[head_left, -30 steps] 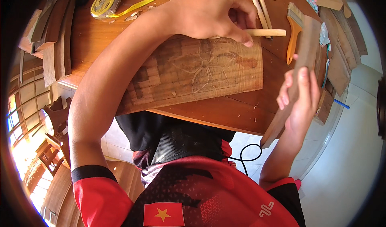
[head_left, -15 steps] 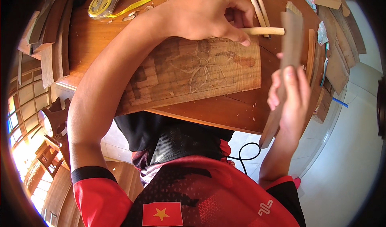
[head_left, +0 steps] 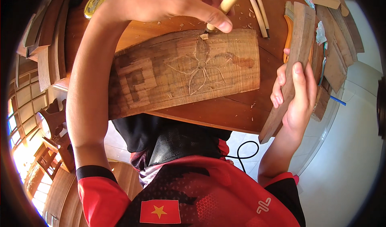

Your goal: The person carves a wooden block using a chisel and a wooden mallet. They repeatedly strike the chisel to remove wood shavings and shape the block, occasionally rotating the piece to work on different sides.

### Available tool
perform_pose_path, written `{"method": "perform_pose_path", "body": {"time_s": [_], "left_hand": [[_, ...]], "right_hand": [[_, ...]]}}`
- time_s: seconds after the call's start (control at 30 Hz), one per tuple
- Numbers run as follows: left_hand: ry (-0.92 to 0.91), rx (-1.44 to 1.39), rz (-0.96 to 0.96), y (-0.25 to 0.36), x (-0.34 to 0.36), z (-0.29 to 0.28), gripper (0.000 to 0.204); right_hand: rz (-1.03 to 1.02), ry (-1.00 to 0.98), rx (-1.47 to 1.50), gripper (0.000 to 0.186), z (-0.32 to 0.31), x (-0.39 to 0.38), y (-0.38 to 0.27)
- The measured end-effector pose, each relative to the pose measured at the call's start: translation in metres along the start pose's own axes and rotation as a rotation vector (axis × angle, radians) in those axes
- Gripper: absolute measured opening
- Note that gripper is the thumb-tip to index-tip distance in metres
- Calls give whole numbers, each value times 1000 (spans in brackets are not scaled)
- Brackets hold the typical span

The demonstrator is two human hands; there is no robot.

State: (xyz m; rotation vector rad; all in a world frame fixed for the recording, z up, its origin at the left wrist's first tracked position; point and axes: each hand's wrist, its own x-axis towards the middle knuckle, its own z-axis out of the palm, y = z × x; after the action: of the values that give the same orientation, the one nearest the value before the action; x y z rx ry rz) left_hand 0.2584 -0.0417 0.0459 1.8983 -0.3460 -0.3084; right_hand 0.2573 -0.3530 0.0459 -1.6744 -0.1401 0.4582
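A brown wooden board (head_left: 237, 80), with a flower carved in outline and a squarish recessed pattern, lies at a slant near the table's front edge. My left hand (head_left: 173, 4) reaches over its far side, closed around the pale wooden handle of a chisel (head_left: 230, 3). The chisel leans to the upper right, its lower end by the board's far edge. Beside that end rests a small wood chip (head_left: 204, 36). To the right of the board, my right hand (head_left: 295, 92) grips a thick wooden bar (head_left: 299, 42), raised nearly upright.
Two more carving tools (head_left: 259, 14) lie on the table (head_left: 209, 111) beyond the board. A brush with an orange handle (head_left: 288, 26) is partly behind the bar. A yellow tape measure (head_left: 95, 4) sits far left. Wood planks (head_left: 335, 50) are stacked at the right, others (head_left: 50, 34) at the left.
My left hand has moved left, and the chisel has swung from lying nearly level to a steep slant at the board's far edge. The bar in my right hand has shifted slightly right.
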Motion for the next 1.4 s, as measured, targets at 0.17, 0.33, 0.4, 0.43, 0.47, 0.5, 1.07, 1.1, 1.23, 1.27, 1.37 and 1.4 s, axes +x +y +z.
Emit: {"method": "perform_pose_path", "body": {"time_s": [0.17,0.33,0.4,0.43,0.47,0.5,1.07,1.1,1.23,1.27,1.37,1.4], "left_hand": [[1,-47,45,-15,5,-9,21],[151,-38,31,-22,4,-16,23],[214,72,-26,-7,-1,-20,23],[245,126,-54,-2,-2,-22,23],[305,145,5,-12,-1,-22,22],[364,168,63,-20,1,-22,22],[641,328,268,-47,-1,-24,24],[582,300,107,-32,-2,-18,25],[387,194,-154,-4,-2,-19,27],[336,189,-108,-1,-2,-17,28],[203,45,-61,2,3,-12,31],[197,-29,-8,-7,5,-4,32]], "right_hand": [[3,-8,-57,25,21,5,-12],[-223,-25,-374,32,54,17,-15],[-344,-56,-498,31,64,22,-13],[-406,-66,-558,31,68,24,-13],[-416,-78,-659,30,74,24,-18],[-424,-89,-760,28,81,22,-22],[-426,-74,-823,17,98,34,-20],[-330,23,-800,13,90,35,-32],[-470,292,-801,12,39,48,-35],[-391,261,-736,12,37,43,-38],[-245,129,-462,16,35,32,-37],[-234,84,-374,18,34,32,-34]]}}
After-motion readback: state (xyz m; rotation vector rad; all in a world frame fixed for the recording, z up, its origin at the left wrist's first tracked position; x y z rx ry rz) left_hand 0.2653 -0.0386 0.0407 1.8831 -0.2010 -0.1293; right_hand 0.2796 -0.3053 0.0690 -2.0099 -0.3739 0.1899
